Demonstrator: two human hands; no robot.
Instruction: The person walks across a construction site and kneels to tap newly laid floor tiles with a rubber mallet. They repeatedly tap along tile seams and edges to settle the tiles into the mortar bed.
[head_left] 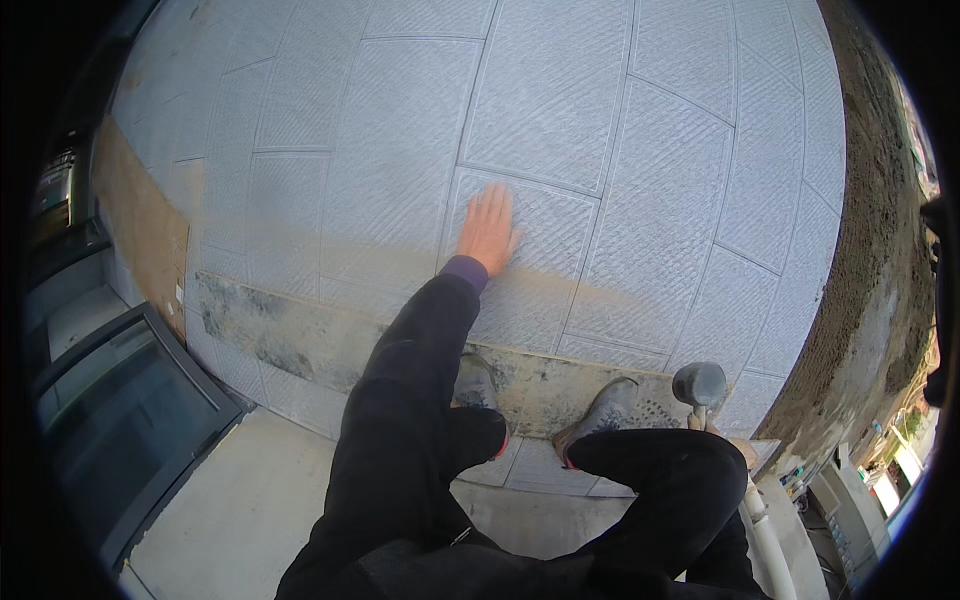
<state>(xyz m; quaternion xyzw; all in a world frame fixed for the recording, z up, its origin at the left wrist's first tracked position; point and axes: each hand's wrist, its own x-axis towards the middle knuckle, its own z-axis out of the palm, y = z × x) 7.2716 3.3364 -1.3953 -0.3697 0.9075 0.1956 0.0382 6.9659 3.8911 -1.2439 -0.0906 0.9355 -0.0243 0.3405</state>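
Observation:
My left hand (487, 232) lies spread, fingers stretched out, on a grey textured paving slab (560, 225) straight ahead of me. At the lower right, my right hand (738, 450), partly hidden behind my knee, grips a mallet (698, 383) with a dark grey head and pale handle. Both boots (607, 405) stand on or at a long, stained board (270, 310) that crosses the paving.
A brown board (140, 210) lies at the left, beside dark-framed glass panels (130, 430). Pale concrete (230, 500) is at the lower left. Rough soil (865, 180) runs along the right edge of the paving, with clutter (840, 500) toward the lower right.

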